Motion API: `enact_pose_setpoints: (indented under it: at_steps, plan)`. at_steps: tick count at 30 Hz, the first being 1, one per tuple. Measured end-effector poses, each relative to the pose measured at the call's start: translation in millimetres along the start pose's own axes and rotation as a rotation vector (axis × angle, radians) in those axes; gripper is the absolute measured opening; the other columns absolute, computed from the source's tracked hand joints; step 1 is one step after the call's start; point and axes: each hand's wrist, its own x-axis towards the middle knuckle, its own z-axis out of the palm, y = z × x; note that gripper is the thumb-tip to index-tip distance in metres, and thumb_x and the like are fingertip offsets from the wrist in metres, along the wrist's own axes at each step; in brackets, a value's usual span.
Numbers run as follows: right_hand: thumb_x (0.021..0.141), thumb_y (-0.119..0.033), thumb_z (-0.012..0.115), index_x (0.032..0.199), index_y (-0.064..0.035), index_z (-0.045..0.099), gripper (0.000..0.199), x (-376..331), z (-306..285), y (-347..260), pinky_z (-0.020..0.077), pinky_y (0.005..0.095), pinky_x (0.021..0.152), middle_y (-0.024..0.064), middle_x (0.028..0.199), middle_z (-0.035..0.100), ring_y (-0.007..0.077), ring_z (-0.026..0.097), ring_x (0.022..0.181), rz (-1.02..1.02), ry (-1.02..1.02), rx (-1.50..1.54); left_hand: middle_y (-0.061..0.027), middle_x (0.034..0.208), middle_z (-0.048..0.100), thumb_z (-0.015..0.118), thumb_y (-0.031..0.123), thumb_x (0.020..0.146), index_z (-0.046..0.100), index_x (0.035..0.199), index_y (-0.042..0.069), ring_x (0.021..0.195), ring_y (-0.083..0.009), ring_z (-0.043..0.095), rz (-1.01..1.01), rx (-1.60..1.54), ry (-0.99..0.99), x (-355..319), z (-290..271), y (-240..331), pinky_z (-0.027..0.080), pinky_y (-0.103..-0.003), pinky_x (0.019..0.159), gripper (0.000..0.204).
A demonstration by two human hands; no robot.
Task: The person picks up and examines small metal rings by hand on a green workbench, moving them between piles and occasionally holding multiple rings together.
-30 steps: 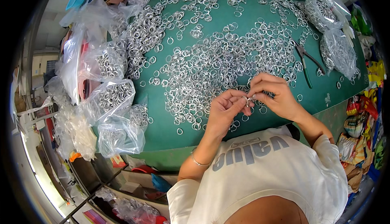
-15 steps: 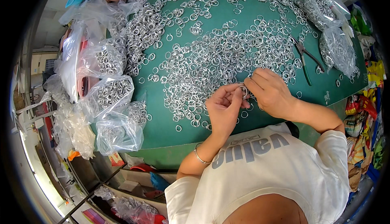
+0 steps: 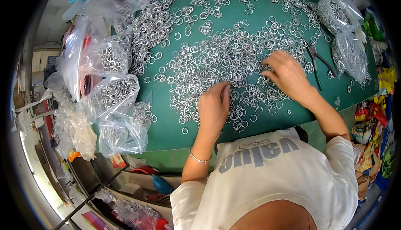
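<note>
Small silver metal rings (image 3: 209, 65) lie in a wide loose heap over the green tabletop. At the heap's near edge is my left hand (image 3: 214, 107), a bracelet on its wrist. Its fingers are bent together with the thumb close to their tips; whatever they may pinch is hidden. Farther right, my right hand (image 3: 288, 73) hovers low over the rings, thumb and fingers apart with no ring seen between them. Just beyond that hand lie pliers (image 3: 315, 65) with dark green handles, their jaws toward the heap.
Clear plastic bags of rings (image 3: 119, 92) line the table's left side. More ring-filled bags (image 3: 348, 50) sit at the right edge. A denser ring pile (image 3: 150, 29) lies at the back left. Below the table's near edge, a shelf (image 3: 138, 180) holds bags and boxes.
My hands were together around a ring and have separated. The left moved slightly left, the right moved up and right over the heap. The ring no longer shows between them.
</note>
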Motion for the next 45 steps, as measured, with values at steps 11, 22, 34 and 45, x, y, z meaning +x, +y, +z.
enact_pose_setpoints:
  at_steps: [11,22,34,45]
  plan:
    - [0.074,-0.003,0.063,0.078,-0.0001,0.054,0.01,6.7,29.8,-6.9,0.0421,0.0395,0.071,0.0135,0.076,0.055,0.0304,0.051,0.076,0.04,-0.042,0.333,-0.0094,0.098,0.053,0.063,0.002,0.074,0.057,0.087,0.004,0.098,-0.0287,0.048,0.165,0.174,0.348,17.5,-0.4,-33.3,0.035,-0.04,0.083,0.015]
    - [0.072,-0.003,0.063,0.086,-0.0032,0.054,0.017,35.8,52.2,-26.9,0.0421,0.0395,0.073,0.0105,0.08,0.055,0.0302,0.052,0.082,-0.121,0.144,0.284,-0.0091,0.086,0.061,0.052,0.003,0.088,0.054,0.103,-0.004,0.067,-0.0103,0.057,-0.209,-1.004,0.375,15.1,-34.4,-32.5,0.045,-0.021,0.061,0.016]
    - [0.083,-0.006,0.059,0.086,0.0022,0.06,0.009,53.8,56.6,-28.7,0.043,0.0218,0.058,0.0011,0.071,0.059,0.0052,0.054,0.065,0.287,-0.224,0.913,-0.0093,0.092,0.062,0.052,-0.003,0.085,0.054,0.104,-0.004,0.07,-0.0085,0.056,-0.181,-0.872,0.325,-7.2,-32.5,-45.1,0.046,-0.02,0.062,0.019]
    - [0.085,-0.006,0.059,0.092,0.0016,0.062,0.011,38.6,33.3,-35.2,0.0471,0.0209,0.062,0.0037,0.074,0.063,0.0077,0.058,0.068,0.528,-0.318,1.251,-0.0025,0.085,0.058,0.06,-0.002,0.081,0.055,0.108,0.001,0.064,-0.0041,0.047,-0.159,-0.871,0.084,-9.9,-11.8,-24.1,0.039,-0.018,0.054,0.027]
